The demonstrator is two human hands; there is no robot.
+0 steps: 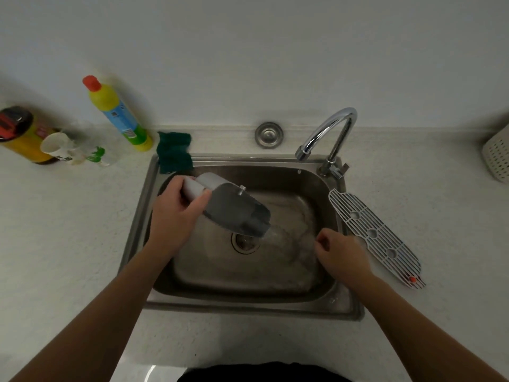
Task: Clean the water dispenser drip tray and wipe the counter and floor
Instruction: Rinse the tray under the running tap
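While water pours into the stainless steel sink (220,279) from the tilted grey plastic drip tray (234,213), a wet one-handed grip could slip. The white slotted grille (377,235) by the rim could get nudged. Left hand (176,213) clamps the tray; right hand (341,252) hangs empty, loosely curled.

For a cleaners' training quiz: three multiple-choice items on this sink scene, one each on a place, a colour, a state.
1. Where is the white grate? A in the bowl; B across the sink's right rim and the counter; C under the tap.
2. Cap of the yellow bottle: A red; B blue; C black.
3. The drip tray is: A flat on the counter; B tilted in the left hand, pouring water; C untouched.
B, it lies along that rim; A, red top shows; B, water streams off its low end.
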